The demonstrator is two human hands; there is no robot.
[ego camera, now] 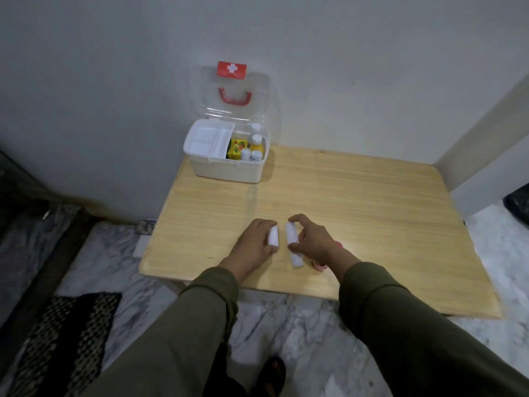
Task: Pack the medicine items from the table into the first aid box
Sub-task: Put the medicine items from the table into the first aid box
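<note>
The white first aid box (226,170) stands open at the table's far left corner, its clear lid with a red handle leaning on the wall. Inside it are a white tray, a yellow carton (237,148) and several small white-capped bottles (255,143). Near the front edge, my left hand (254,245) grips a white bandage roll (273,235). Beside it, my right hand (312,239) has its fingers around a second white roll (292,232). A third white roll (296,259) lies just below that one. Two small red-and-white items (320,265) peek out under my right wrist.
The light wooden table (357,202) stands against a grey wall, with a wall corner at the right. Marble floor lies around it, and a dark patterned mat (65,333) is on the floor at the lower left.
</note>
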